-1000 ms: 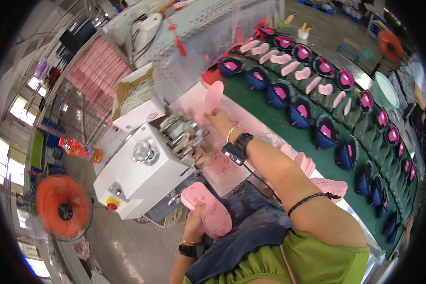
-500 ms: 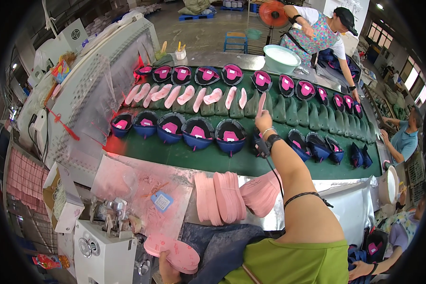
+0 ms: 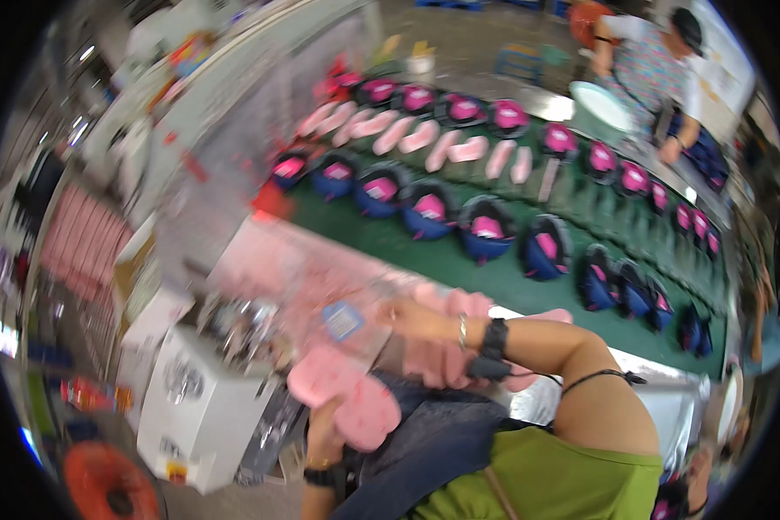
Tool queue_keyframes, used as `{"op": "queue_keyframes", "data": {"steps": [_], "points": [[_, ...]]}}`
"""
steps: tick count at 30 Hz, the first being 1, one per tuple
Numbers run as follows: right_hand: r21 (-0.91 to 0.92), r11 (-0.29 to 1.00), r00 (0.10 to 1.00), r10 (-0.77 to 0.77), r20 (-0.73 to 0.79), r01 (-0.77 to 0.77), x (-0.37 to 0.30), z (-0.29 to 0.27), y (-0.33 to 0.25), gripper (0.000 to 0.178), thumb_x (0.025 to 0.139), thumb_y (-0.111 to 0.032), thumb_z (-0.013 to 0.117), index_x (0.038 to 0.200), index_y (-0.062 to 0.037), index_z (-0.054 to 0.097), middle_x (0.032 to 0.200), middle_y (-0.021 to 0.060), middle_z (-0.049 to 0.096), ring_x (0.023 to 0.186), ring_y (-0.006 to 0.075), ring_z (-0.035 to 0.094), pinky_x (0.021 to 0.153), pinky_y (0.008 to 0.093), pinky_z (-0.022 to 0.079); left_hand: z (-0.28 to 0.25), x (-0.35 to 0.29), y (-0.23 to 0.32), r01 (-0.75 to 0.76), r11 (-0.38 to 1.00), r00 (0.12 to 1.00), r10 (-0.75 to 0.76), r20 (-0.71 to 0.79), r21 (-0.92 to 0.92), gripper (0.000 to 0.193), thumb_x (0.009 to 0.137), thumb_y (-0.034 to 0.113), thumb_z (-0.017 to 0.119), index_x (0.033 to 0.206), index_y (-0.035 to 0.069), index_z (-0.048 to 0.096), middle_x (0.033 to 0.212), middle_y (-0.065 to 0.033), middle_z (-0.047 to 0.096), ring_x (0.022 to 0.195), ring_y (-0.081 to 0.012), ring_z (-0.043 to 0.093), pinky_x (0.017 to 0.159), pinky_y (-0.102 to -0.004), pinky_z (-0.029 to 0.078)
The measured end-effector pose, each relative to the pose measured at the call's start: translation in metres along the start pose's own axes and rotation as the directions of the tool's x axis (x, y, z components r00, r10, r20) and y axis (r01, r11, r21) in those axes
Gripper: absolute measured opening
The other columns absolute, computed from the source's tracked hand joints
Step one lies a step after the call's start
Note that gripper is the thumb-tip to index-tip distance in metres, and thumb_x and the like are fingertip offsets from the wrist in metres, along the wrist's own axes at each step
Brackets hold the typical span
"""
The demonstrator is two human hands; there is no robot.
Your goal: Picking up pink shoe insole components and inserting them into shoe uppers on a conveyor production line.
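At the lower edge my left hand grips a stack of pink insoles, with red marks on the top one. Over the pink-dusted sheet is my right hand, beside a blue tag. Motion smears its fingers, so I cannot make out whether they hold anything. Close behind its wrist are piles of pink insoles, partly covered by my forearm. Farther off, a pink insole lies at the right end of a row of pink insoles on dark green shoe lasts.
Navy shoe uppers with pink linings line both sides of the green conveyor belt. A white machine stands at the lower left. Across the belt, a person in a patterned apron reaches toward it beside a pale basin.
My right hand has left the belt and come back near the blue tag, leaving its insole on the lasts. My left hand has risen slightly with its insoles. The view has tilted and shifted.
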State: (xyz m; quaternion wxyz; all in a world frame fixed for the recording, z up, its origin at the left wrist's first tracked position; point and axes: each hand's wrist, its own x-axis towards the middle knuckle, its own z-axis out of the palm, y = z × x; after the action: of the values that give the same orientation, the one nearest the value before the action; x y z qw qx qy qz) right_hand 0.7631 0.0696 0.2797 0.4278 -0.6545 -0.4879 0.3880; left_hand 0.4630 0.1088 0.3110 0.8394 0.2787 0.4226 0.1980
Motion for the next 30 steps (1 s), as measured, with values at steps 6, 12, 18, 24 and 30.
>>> {"op": "queue_keyframes", "data": {"steps": [6,12,18,24,30], "points": [[0.123,0.99,0.998,0.063,0.013,-0.064,0.002,0.092,-0.014,0.033,0.093,-0.031,0.065,0.097,0.0009,0.063,0.078,0.017,0.067,0.071,0.0237,0.066,0.064,0.038,0.05,-0.033,0.0,-0.004,-0.039,0.999,0.997,0.037,-0.061,-0.034,0.036,0.092,0.009,0.059,0.125,-0.004,0.057,0.117,-0.0138,0.066,0.107,-0.0262,0.066,0.092,-0.0375,0.054],[-0.001,1.0,0.983,-0.007,-0.184,0.007,0.126,0.135,-0.018,0.035,0.09,-0.028,0.065,0.106,0.0027,0.064,0.093,0.0245,0.069,0.087,0.036,0.069,0.076,0.0419,0.053,-0.04,-0.043,0.009,0.011,0.958,0.999,-0.022,-0.035,-0.287,0.033,0.091,0.013,0.059,0.121,-0.003,0.058,0.115,-0.0148,0.066,0.106,-0.0253,0.066,0.091,-0.0373,0.054],[-0.021,0.998,0.99,0.052,-0.129,-0.055,0.145,0.138,-0.058,0.037,0.088,-0.028,0.065,0.108,0.003,0.064,0.101,0.0253,0.067,0.095,0.0392,0.066,0.083,0.0433,0.052,-0.08,-0.041,-0.018,-0.021,0.973,0.993,-0.007,-0.12,-0.23,0.029,0.092,0.011,0.06,0.118,-0.002,0.06,0.111,-0.0106,0.068,0.103,-0.0223,0.067,0.09,-0.0357,0.055],[-0.538,0.816,0.894,-0.383,-0.231,0.21,0.13,0.078,-0.068,0.036,0.09,-0.032,0.063,0.104,0.0019,0.064,0.112,0.024,0.063,0.096,0.0406,0.063,0.085,0.0465,0.05,-0.081,-0.045,-0.019,-0.012,0.98,0.991,-0.016,-0.136,-0.2,0.026,0.093,0.009,0.062,0.116,-0.002,0.063,0.11,-0.0087,0.069,0.101,-0.0208,0.067,0.089,-0.0344,0.055],[-0.351,0.936,0.975,-0.113,-0.19,0.04,0.154,0.122,-0.043,0.043,0.09,-0.04,0.062,0.093,0.0019,0.067,0.098,0.0262,0.065,0.092,0.0426,0.063,0.082,0.047,0.05,-0.074,-0.051,-0.016,-0.036,0.979,0.991,0.008,-0.137,-0.203,0.028,0.094,0.009,0.062,0.12,-0.002,0.061,0.113,-0.0091,0.068,0.103,-0.0209,0.067,0.091,-0.0346,0.054]]}}
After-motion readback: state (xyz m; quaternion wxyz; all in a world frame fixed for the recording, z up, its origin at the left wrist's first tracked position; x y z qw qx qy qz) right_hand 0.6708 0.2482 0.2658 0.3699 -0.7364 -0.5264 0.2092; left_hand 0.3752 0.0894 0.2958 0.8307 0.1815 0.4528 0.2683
